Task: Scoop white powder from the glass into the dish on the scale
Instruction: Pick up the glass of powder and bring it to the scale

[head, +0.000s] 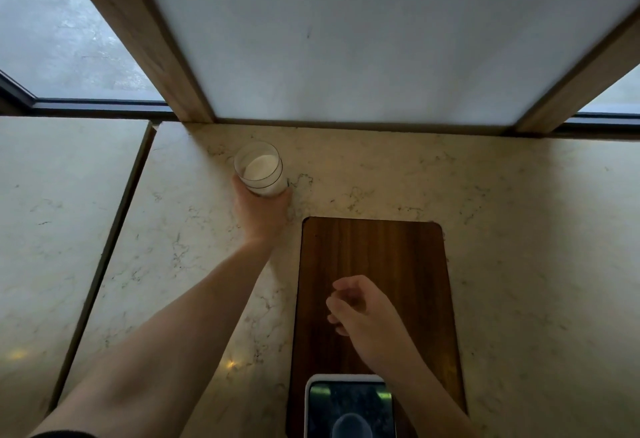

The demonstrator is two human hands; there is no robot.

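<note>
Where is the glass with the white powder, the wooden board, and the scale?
glass (260, 169): head view, on its powder-filled side wall.
wooden board (372, 250): head view, on its bare top.
scale (349, 403): head view, on its dark platform.

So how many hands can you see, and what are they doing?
2. The left hand is wrapped around the glass of white powder at the back of the counter. The right hand hovers, loosely curled and empty, over the wooden board.
</note>
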